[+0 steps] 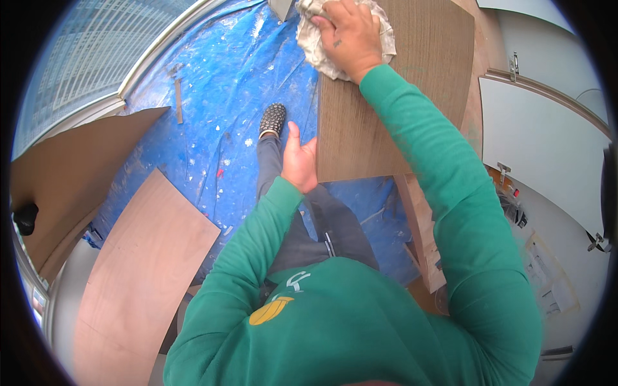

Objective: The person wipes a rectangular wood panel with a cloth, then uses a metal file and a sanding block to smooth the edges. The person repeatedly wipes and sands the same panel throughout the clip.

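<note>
My right hand [351, 38] is closed on a crumpled off-white cloth [314, 48], at the far left part of a brown wood-grain panel [367, 141]. The cloth rests on the panel's top and bulges past its left edge. Nearer to me, my left hand [299, 164] is at the panel's left edge, close to its front corner. Its thumb points up, apart from the panel, while its other fingers are hidden behind the edge. Both arms wear green sleeves, and the right one reaches across the panel.
Blue plastic sheeting [212, 141], speckled with debris, covers the floor. To the left are a loose thin wooden board [145, 257] and a brown sheet [84, 174] by the window [77, 83]. White hinged cabinet doors [541, 141] lie at right. My shoe [273, 118] stands on the sheeting.
</note>
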`<state>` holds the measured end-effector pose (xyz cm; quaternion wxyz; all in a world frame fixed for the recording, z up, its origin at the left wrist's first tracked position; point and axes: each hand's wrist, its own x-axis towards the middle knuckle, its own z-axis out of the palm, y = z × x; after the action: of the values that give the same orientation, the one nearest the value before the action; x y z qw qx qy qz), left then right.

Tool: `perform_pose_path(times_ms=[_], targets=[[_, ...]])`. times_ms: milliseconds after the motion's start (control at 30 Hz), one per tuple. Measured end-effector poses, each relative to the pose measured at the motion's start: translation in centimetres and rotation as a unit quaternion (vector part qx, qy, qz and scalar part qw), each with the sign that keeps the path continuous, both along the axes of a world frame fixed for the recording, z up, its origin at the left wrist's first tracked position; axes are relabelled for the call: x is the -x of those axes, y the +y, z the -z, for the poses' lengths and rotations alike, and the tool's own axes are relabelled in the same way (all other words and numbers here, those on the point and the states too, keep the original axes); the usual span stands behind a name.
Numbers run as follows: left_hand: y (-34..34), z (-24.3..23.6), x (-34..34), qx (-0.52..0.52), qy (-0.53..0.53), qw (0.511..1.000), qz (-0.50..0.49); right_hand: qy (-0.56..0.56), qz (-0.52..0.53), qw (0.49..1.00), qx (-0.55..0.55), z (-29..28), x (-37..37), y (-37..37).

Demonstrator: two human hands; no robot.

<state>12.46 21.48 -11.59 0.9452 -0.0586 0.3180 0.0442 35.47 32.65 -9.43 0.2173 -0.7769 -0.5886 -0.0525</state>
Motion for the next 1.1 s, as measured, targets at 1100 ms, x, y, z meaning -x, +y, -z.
perform_pose_path(times_ms=[1100], targets=[[16.1, 1.3, -11.8, -0.358, 0.117, 0.922, 0.091, 0.576, 0.406, 0.701, 0.11, -7.9, 1.1, -44.4]])
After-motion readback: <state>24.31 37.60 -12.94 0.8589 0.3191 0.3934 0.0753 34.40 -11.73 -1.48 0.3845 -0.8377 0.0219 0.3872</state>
